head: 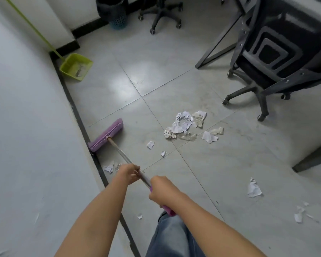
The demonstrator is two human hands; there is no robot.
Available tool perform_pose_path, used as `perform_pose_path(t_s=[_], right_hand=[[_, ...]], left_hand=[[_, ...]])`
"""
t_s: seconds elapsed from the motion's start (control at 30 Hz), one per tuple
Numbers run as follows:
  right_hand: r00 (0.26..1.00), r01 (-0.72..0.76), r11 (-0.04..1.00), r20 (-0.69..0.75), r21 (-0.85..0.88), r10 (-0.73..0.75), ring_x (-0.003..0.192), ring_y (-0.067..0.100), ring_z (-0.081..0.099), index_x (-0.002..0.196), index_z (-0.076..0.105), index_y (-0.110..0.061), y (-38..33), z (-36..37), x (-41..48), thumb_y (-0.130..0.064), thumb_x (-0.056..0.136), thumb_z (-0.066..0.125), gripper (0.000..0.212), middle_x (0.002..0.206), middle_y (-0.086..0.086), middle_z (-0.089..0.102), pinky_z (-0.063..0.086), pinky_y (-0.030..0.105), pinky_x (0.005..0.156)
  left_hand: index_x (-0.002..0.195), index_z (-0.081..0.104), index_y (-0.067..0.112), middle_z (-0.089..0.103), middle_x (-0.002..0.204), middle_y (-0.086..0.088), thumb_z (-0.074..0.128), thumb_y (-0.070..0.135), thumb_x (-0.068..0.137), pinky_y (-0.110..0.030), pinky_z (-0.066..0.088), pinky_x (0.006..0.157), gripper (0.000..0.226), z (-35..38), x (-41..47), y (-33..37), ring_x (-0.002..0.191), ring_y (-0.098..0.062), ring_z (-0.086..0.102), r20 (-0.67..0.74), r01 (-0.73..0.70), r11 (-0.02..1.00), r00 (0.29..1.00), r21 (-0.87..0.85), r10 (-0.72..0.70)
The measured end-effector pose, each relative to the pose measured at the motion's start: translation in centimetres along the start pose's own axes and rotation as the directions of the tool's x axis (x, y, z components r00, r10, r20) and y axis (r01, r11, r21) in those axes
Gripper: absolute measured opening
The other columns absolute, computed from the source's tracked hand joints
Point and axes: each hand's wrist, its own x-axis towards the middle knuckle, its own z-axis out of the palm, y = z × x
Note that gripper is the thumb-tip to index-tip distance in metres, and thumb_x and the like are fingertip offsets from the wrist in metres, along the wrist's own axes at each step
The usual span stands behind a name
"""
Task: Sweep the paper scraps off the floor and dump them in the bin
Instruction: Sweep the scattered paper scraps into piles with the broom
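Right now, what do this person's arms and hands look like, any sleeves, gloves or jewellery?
Both forearms are bare up to the frame edge: no sleeves show. The left hand and right hand wear no gloves, and no rings, watch or bracelets are visible. Below them, blue denim jeans cover one leg.

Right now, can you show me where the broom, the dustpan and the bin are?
broom (106,134): head view, on its purple brush head by the wall.
dustpan (76,66): head view, on the green scoop.
bin (112,11): head view, on its dark side, top left.
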Motion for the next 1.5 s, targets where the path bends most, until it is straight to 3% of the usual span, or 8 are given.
perform_pose_path(t_s=[0.13,0.4,0.6,0.8,0.97,1.2,1.37,1.5], right_hand=[[0.999,0.021,0.956,0.047,-0.294,-0.008,0.055,0.021,0.036,0.068,0.038,-0.01,2.1,-0.3,-2.8,0.001,0.086,0.043,0.021,0.065,0.003,0.03,0.024,0.024,0.044],[0.997,-0.048,0.87,0.033,-0.491,0.074,0.058,0.015,0.039,0.073,0.042,-0.019,10.0,-7.9,-11.3,-0.008,0.077,0.045,0.013,0.064,-0.006,0.037,0.026,0.025,0.047],[0.995,-0.045,0.933,0.064,-0.357,0.072,0.05,0.01,0.043,0.099,0.056,-0.012,10.6,-7.6,-14.5,-0.01,0.078,0.047,0.023,0.074,0.0,0.05,0.038,0.019,0.045],[0.986,0.059,0.923,0.165,-0.38,0.005,0.051,0.019,0.051,0.081,0.047,-0.012,11.5,-5.4,-11.0,-0.006,0.08,0.05,0.007,0.073,0.001,0.045,0.042,0.023,0.043],[0.978,0.131,0.802,0.206,-0.582,-0.01,0.049,0.012,0.037,0.08,0.042,-0.01,18.1,-6.1,-14.8,-0.004,0.084,0.049,0.01,0.068,0.0,0.035,0.028,0.021,0.041],[0.99,0.113,0.718,0.138,-0.687,-0.024,0.072,0.022,0.046,0.085,0.045,-0.022,29.9,-9.0,-23.6,-0.009,0.079,0.046,0.014,0.071,-0.003,0.042,0.028,0.023,0.048],[0.979,0.179,0.668,0.201,-0.722,-0.046,0.055,0.006,0.036,0.103,0.053,-0.022,30.7,-11.7,-27.7,-0.014,0.083,0.047,0.023,0.065,-0.008,0.037,0.024,0.017,0.044],[0.953,0.285,0.645,0.284,-0.709,-0.109,0.057,0.013,0.039,0.104,0.056,-0.012,29.4,-9.8,-25.8,-0.012,0.08,0.052,0.023,0.065,-0.004,0.039,0.03,0.024,0.048]], left_hand=[[0.079,0.044,-0.004,0.047,0.076,-0.02,0.043,-0.011,0.093,-0.028,0.046,0.026,0.016,1.7,-0.8,-3.2,0.06,-0.027,0.049,0.079,0.078,0.99,0.994,-0.113,-0.069],[0.077,0.043,-0.002,0.046,0.068,-0.012,0.047,-0.018,0.086,-0.023,0.045,0.027,0.019,12.1,-8.6,-7.7,0.054,-0.022,0.047,0.145,0.089,0.931,0.989,-0.355,-0.04],[0.085,0.043,0.002,0.044,0.071,-0.01,0.048,-0.015,0.085,-0.023,0.047,0.037,0.017,12.4,-10.2,-9.4,0.057,-0.019,0.046,0.073,0.013,0.946,0.997,-0.325,0.011],[0.069,0.031,0.002,0.036,0.068,-0.012,0.036,-0.022,0.087,-0.035,0.056,0.069,0.03,11.2,-7.9,-10.3,0.053,-0.021,0.036,0.015,0.024,0.918,1.0,-0.396,-0.019],[0.071,0.031,0.003,0.038,0.064,-0.011,0.038,-0.017,0.089,-0.026,0.046,0.031,0.028,17.9,-8.0,-16.0,0.05,-0.017,0.029,0.074,0.1,0.916,0.994,-0.388,-0.077],[0.099,0.038,-0.003,0.044,0.07,-0.015,0.041,-0.021,0.086,-0.027,0.046,0.027,0.022,29.4,-15.4,-24.1,0.055,-0.023,0.045,0.123,0.069,0.846,0.992,-0.528,-0.004],[0.089,0.04,-0.001,0.043,0.071,-0.013,0.043,-0.019,0.087,-0.024,0.047,0.029,0.018,31.4,-19.5,-25.2,0.056,-0.021,0.045,0.104,0.024,0.806,0.994,-0.591,0.047],[0.102,0.038,-0.002,0.045,0.073,-0.016,0.041,-0.018,0.088,-0.03,0.049,0.033,0.022,28.8,-18.1,-26.9,0.06,-0.024,0.046,0.015,0.019,0.783,1.0,-0.622,-0.013]])
